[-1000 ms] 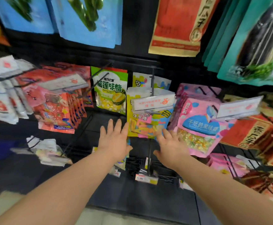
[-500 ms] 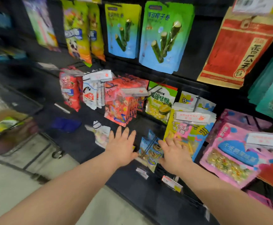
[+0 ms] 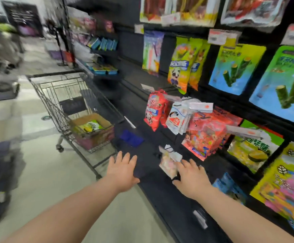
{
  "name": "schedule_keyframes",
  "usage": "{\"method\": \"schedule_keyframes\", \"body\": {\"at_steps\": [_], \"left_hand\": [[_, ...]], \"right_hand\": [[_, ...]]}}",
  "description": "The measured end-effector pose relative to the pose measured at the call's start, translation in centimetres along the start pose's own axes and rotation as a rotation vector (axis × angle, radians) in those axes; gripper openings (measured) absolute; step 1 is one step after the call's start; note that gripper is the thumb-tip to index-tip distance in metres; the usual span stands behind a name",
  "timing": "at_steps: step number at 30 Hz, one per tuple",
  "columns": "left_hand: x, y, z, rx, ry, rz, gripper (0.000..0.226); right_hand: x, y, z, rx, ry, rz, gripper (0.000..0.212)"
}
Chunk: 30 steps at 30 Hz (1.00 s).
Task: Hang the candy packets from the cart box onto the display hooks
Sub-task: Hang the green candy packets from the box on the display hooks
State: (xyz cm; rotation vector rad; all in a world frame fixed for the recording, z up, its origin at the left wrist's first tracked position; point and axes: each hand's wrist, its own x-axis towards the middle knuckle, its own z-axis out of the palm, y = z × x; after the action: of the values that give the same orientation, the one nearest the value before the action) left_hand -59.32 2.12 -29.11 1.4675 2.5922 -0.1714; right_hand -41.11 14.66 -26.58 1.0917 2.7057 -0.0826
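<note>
Pale floor [image 3: 55, 181] lies open left of the flat left hand [image 3: 123, 171].

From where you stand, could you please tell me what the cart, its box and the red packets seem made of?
Cart: dark metal wire, judging by its thin grid. Box: matte brown cardboard, flaps open. Red packets: probably glossy plastic film; they show sheen, though blur limits certainty.
</note>
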Motion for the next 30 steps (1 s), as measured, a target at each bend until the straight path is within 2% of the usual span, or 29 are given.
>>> {"method": "schedule_keyframes", "body": {"at_steps": [7,13,23,30], "left_hand": [[-1.3,-15.2,-0.4,-0.047,0.007,-0.107,0.087],[-2.2,-24.8,-0.3,-0.027,0.017,-0.19,0.086],[0.3,-33.9,1.8,-0.079,-0.025,-0.318,0.085],[7.3,-39.7,0.8,-0.061,-0.077,-0.413,0.084]], "right_hand": [[6.4,-15.1,-2.2,0.005,0.034,-0.145,0.066],[10.6,-25.6,-3.1,-0.009,-0.006,-0.253,0.065],[19.4,-33.3,-2.9,-0.04,-0.088,-0.342,0.066],[29.3,-37.4,-3.8,-0.004,-0.109,-0.434,0.064]]}}
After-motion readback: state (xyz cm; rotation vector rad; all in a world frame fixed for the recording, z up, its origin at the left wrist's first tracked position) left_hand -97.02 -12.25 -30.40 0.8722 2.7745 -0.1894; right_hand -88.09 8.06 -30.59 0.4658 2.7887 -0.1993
